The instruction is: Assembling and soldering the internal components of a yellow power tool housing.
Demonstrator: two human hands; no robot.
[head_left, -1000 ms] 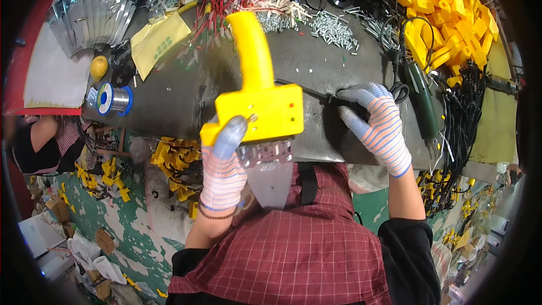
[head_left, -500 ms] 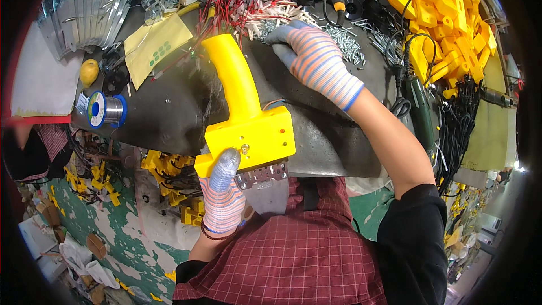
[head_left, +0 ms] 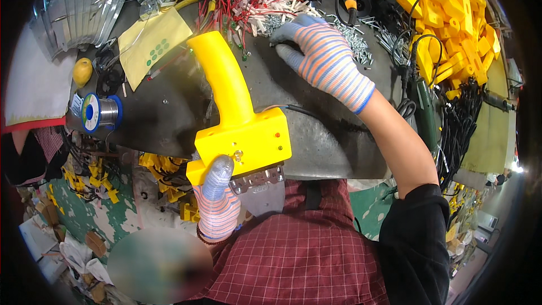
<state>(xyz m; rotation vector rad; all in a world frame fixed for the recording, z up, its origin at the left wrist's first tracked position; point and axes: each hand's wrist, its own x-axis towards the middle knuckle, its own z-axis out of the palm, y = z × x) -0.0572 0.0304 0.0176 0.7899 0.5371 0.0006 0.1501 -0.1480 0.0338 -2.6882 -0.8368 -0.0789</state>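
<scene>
Clamping the yellow pistol-grip housing (head_left: 240, 127) just toward nine o'clock from the view's centre, the left gloved hand (head_left: 217, 197) lays its thumb on the front, with a grey plate (head_left: 266, 200) toward six o'clock. Well apart at one o'clock, the right gloved hand (head_left: 323, 59) bends its fingertips beside small metal fasteners (head_left: 271, 24); whether it pinches any cannot be told. A solder spool (head_left: 101, 113) sits at nine o'clock.

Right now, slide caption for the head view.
Striped-gloved left hand holds a yellow curved-handled tool; striped-gloved right hand beside silvery metal screws.
</scene>
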